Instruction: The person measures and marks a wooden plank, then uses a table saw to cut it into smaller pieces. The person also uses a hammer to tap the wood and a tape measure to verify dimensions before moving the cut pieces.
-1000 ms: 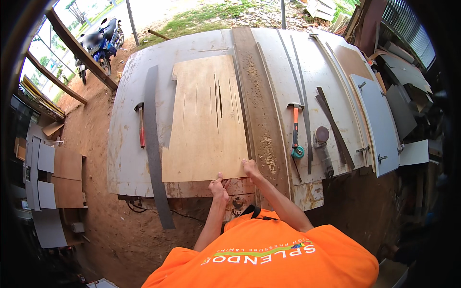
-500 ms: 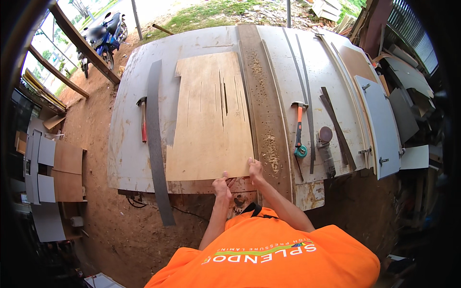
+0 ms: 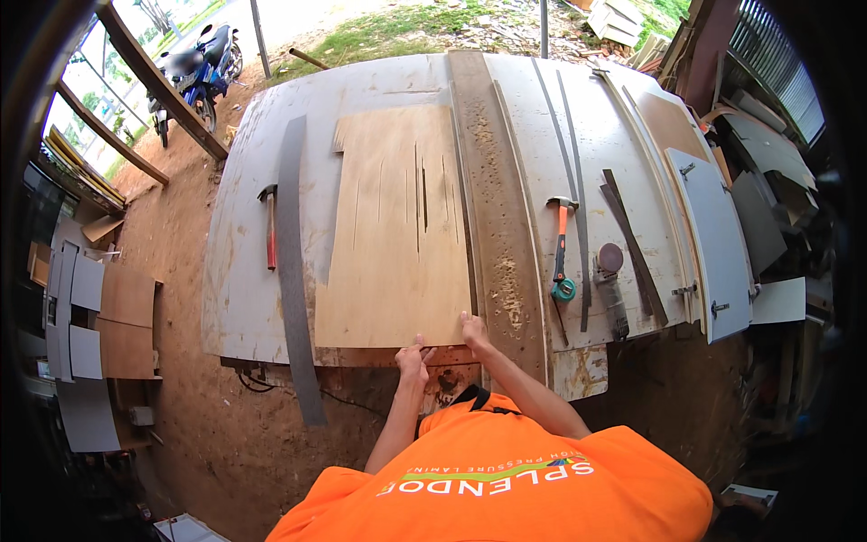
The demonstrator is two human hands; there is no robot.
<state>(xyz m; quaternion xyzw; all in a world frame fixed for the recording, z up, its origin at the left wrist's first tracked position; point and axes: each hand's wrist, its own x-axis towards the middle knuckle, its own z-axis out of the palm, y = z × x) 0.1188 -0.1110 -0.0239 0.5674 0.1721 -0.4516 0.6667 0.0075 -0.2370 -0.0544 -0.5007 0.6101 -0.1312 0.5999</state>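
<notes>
A thin pale plywood sheet point(image 3: 388, 271) lies lengthwise on the large worktable, with several narrow splits in its far half and a notched far left corner. My left hand point(image 3: 413, 359) grips the middle of its near edge, thumb on top and fingers partly hidden below. At the near right corner, my right hand point(image 3: 474, 332) is closed on the sheet, thumb uppermost. A long dark grey strip point(image 3: 293, 244) lies left of the plywood and overhangs the table's near edge. A worn brown plank point(image 3: 492, 199) runs along the sheet's right side.
The pale worktable point(image 3: 244, 307) also carries a red-handled hammer point(image 3: 270, 230), an orange-and-black hammer point(image 3: 561, 239), a teal tape measure point(image 3: 564, 289), a round-headed power tool point(image 3: 611, 289) and dark strips point(image 3: 637, 244). Hinged panels point(image 3: 709, 244) lie at right; a motorcycle point(image 3: 194, 81) stands beyond.
The plywood's near end has come down closer to the table, and its shadow on the left has narrowed. Both hands have moved slightly left and nearer, still gripping. The view has shifted a little.
</notes>
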